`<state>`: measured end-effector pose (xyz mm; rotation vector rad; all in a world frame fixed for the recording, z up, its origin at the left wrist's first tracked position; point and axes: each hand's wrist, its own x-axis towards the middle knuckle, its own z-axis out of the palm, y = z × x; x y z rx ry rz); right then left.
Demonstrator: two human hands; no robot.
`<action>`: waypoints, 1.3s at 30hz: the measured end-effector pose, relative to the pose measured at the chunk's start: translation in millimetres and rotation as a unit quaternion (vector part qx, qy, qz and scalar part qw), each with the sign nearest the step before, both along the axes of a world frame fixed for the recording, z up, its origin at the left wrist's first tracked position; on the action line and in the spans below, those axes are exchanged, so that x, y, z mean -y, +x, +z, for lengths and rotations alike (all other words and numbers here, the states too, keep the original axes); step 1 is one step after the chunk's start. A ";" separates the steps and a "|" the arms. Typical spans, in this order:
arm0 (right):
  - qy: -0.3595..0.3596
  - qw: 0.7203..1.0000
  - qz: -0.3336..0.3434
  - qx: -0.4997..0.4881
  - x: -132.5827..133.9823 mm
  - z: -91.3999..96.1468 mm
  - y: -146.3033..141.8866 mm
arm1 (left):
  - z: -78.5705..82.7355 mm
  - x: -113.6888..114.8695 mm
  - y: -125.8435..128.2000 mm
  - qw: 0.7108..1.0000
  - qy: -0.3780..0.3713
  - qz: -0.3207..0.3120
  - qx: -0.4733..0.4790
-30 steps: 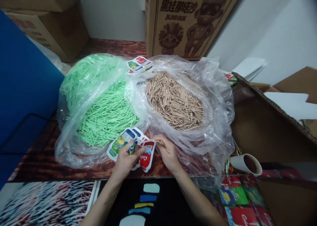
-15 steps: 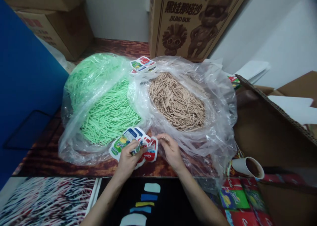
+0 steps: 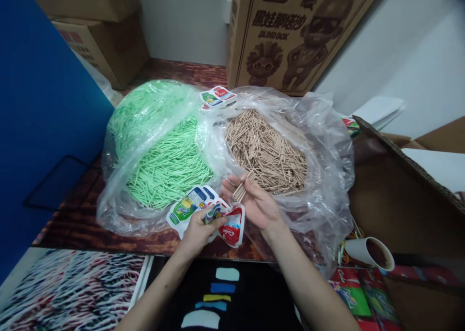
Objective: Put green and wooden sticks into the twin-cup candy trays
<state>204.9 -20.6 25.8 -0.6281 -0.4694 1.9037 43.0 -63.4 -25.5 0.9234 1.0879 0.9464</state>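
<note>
My left hand [image 3: 199, 229] is closed on several bottle-shaped cards, with a green Sprite-like card [image 3: 184, 208] fanned to the left and a red cola card [image 3: 234, 228] to the right. Palm up, my right hand [image 3: 259, 206] has a small bundle of thin brown sticks [image 3: 242, 189] between thumb and fingers. Just beyond it, more brown sticks [image 3: 265, 152] fill an open clear plastic bag [image 3: 327, 176]. Left of that, a second clear bag [image 3: 114, 215] is full of light green sticks [image 3: 170, 161]. More soda cards [image 3: 218, 97] lie between the bags.
A large printed carton [image 3: 276, 40] stands at the back, with stacked cardboard boxes [image 3: 119, 50] at the back left. To the right are an open cardboard box [image 3: 392, 200], a paper cup [image 3: 363, 251] of brown liquid, and soda-printed packs [image 3: 352, 297]. A blue panel [image 3: 47, 127] borders the left.
My right hand has turned palm up and moved up toward the brown sticks, its bundle now plainly visible. My left hand still grips the cards. The whole view has shifted slightly.
</note>
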 end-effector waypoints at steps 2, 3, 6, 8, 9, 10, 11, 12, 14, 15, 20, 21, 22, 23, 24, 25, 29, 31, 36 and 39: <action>0.004 1.000 0.006 0.012 1.7 -1.6 0.2 | -0.9 1.1 1.3 0.999 -0.039 0.014 0.035; 0.006 1.000 0.009 0.023 2.8 -2.5 0.4 | -1.3 1.8 1.9 0.997 -0.052 0.024 0.050; 0.009 0.997 0.034 0.074 7.4 -3.7 0.7 | -2.3 3.9 3.2 0.993 -0.076 0.048 0.083; 0.016 0.992 0.053 0.115 11.5 -1.9 0.2 | -2.9 4.8 3.0 0.993 -0.073 0.058 0.073; 0.024 0.989 0.062 0.136 13.7 0.2 -0.1 | -3.1 4.9 2.5 0.995 -0.062 0.065 0.053; 0.037 0.984 0.072 0.157 16.0 3.0 -0.3 | -3.2 4.9 1.7 0.996 -0.044 0.071 0.026; 0.056 0.979 0.081 0.180 18.3 6.4 -0.2 | -3.0 4.6 0.6 0.997 -0.020 0.078 -0.005; 0.077 0.971 0.091 0.207 20.8 10.3 0.2 | -2.5 4.1 -0.7 0.996 0.007 0.083 -0.036; 0.114 0.955 0.096 0.257 25.7 18.3 1.9 | -0.4 2.7 -3.4 0.992 0.055 0.086 -0.080; 0.130 0.948 0.085 0.278 28.2 21.8 3.0 | 1.3 1.9 -4.6 0.990 0.073 0.085 -0.090; 0.227 0.874 -0.015 0.430 38.4 27.3 5.4 | 11.4 -2.5 -7.5 0.986 0.120 0.074 -0.085; 0.251 0.847 -0.014 0.468 39.7 26.3 5.1 | 13.0 -3.3 -7.5 0.986 0.128 0.070 -0.083; 0.272 0.823 -0.006 0.498 40.7 25.1 4.7 | 14.3 -3.9 -7.3 0.985 0.134 0.066 -0.083; 0.288 0.805 0.000 0.519 41.5 23.8 4.4 | 15.2 -4.3 -7.1 0.985 0.138 0.063 -0.083; 0.297 0.793 -0.005 0.532 42.1 22.7 4.2 | 15.9 -4.5 -6.6 0.985 0.139 0.062 -0.084; 0.304 0.783 -0.015 0.542 42.8 21.9 4.2 | 16.4 -4.3 -6.1 0.985 0.138 0.062 -0.082; 0.347 0.740 -0.007 0.577 46.6 19.8 4.0 | 19.0 -0.9 -4.0 0.988 0.122 0.068 -0.065; 0.355 0.735 0.000 0.577 48.6 17.7 2.6 | 21.1 1.1 -4.5 0.990 0.109 0.066 -0.056; 0.356 0.740 0.015 0.570 49.7 9.9 -4.6 | 27.6 4.9 -15.8 0.990 0.110 0.044 -0.073; 0.355 0.742 0.011 0.569 51.2 8.2 -11.0 | 30.3 8.4 -25.7 0.993 0.091 0.041 -0.064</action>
